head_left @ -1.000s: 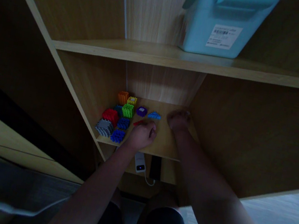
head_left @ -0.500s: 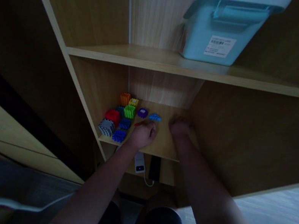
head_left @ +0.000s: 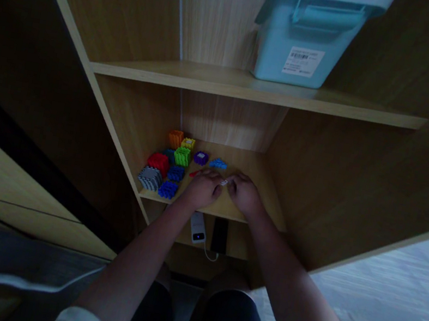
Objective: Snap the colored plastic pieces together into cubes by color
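Grip: left hand (head_left: 201, 189) curled around a red piece (head_left: 195, 174), whose tip shows at the thumb side. Right hand (head_left: 245, 193) has fingers bent, pinching a small white piece (head_left: 224, 183) where the two hands meet; how firmly, cannot be told.

Location: both hands rest on the lower shelf (head_left: 265, 178) of a wooden cabinet, near its front edge.

Adjacent items: cluster of toothed blocks to the left, comprising grey block (head_left: 149, 177), red block (head_left: 158, 161), green block (head_left: 182, 156), orange block (head_left: 176, 138), yellow block (head_left: 188, 143), and dark blue blocks (head_left: 168, 189). Purple piece (head_left: 200, 157) and light blue piece (head_left: 218, 163) lie just behind the hands.

Upper shelf (head_left: 196, 77): pale blue storage box (head_left: 307, 33), labelled.

Below: white power bank (head_left: 198, 228), cabled.
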Tool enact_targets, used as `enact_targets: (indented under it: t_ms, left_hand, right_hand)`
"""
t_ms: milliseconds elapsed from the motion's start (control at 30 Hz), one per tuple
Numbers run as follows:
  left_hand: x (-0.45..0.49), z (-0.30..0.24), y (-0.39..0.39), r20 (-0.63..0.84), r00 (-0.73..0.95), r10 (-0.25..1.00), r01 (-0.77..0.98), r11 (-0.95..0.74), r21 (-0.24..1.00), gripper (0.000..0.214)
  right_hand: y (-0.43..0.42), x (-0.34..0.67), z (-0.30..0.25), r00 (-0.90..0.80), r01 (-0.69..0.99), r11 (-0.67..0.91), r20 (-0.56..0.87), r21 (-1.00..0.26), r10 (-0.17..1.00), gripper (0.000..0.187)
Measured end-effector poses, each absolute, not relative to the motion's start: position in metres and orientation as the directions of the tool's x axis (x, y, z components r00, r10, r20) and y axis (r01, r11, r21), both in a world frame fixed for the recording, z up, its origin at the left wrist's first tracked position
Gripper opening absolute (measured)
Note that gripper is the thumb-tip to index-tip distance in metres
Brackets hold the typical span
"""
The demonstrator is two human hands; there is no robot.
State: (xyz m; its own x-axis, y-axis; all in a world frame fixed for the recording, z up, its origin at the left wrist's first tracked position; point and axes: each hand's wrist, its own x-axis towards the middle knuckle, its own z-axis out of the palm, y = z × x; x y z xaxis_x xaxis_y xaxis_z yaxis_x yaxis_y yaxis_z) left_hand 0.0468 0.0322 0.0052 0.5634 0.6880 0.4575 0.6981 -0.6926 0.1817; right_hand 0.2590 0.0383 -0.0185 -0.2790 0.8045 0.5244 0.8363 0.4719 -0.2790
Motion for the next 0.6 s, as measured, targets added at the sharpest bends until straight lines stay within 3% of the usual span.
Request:
enact_targets:
  t_ms: [167,367,467,600]
  left_hand:
    - [0.048,0.007,0.032,0.428,0.600,0.676,0.675,-0.715,0.184,0.031]
    - [0.047,0.010,0.034,0.386,0.617,0.686,0.665,-0.717,0.210,0.014]
    - [0.046,0.009,0.033,0.432,0.582,0.689,0.672,-0.707,0.222,0.011]
    - [0.045,0.006,0.033,0.460,0.502,0.733,0.753,-0.632,0.185,0.014]
  right_hand:
    - [0.039,0.261,-0.020,-0.122,0.903,0.326,0.558,-0.281,0.820,0.024]
    - [0.038,0.261,-0.020,-0.117,0.917,0.285,0.495,-0.279,0.861,0.024]
    - [0.034,0.259,-0.016,-0.087,0.914,0.260,0.475,-0.312,0.875,0.023]
    - [0.029,0.256,-0.009,-0.037,0.951,0.165,0.434,-0.261,0.900,0.030]
